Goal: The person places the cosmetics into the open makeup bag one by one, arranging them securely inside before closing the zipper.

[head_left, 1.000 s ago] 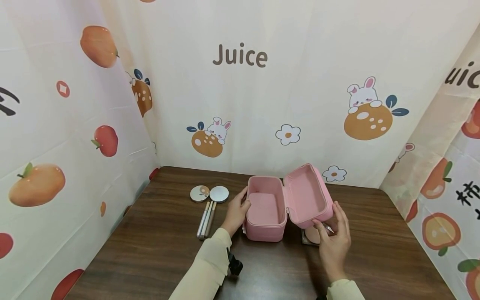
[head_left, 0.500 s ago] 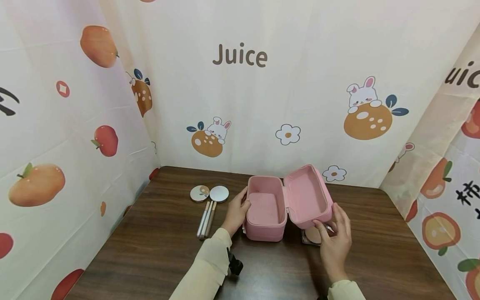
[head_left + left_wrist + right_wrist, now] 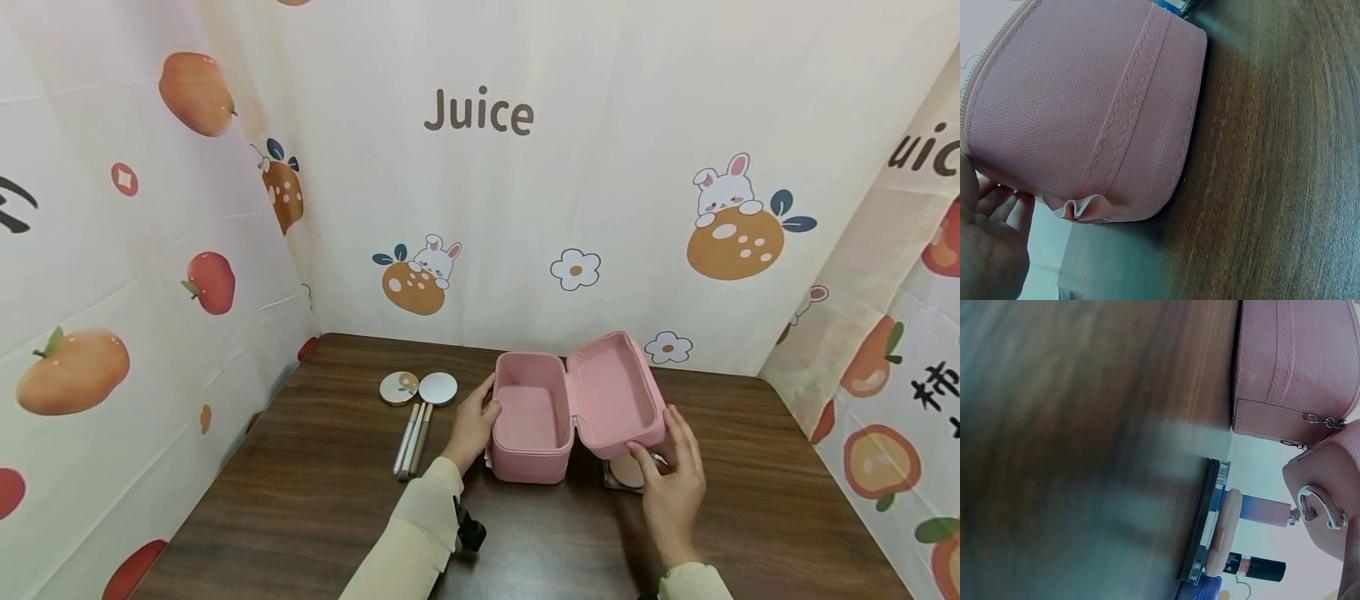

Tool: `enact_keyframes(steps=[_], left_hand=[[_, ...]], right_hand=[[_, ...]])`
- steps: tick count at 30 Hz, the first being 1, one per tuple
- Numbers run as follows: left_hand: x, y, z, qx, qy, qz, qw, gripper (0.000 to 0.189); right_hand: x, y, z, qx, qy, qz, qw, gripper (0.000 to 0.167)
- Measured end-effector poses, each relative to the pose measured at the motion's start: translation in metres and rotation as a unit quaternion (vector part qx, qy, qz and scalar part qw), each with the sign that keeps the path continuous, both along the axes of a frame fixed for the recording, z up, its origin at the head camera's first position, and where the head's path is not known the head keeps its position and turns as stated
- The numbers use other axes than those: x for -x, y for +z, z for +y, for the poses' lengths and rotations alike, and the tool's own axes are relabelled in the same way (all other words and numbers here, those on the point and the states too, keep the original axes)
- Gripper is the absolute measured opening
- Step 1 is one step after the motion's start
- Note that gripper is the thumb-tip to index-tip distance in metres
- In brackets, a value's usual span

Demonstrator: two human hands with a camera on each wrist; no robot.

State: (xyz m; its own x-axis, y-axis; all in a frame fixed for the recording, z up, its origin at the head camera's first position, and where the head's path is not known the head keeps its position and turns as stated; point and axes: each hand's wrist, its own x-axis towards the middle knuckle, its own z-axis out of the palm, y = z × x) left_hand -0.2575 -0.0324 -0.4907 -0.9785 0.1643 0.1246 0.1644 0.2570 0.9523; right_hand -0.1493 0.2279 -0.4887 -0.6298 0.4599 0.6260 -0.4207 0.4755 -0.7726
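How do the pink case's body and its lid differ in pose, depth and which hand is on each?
The body sits upright on the table with its opening facing up; the lid is tilted open to its right. The body is deep, while the lid is shallower. The left hand grips the body's rim; the right hand holds the lid's edge. Both are pink with rounded corners.

One pink case (image 3: 531, 467), two discs (image 3: 438, 388) and three slim sticks (image 3: 413, 440) show.
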Motion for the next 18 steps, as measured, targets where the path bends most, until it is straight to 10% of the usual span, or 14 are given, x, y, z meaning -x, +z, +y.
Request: enact_keyframes(steps=[18], left_hand=[[-0.001, 0.001, 0.0, -0.005, -0.006, 0.002, 1.0, 0.056]], right_hand=[[-0.006, 0.012, -0.006, -0.012, -0.002, 0.015, 0.9998, 0.075]])
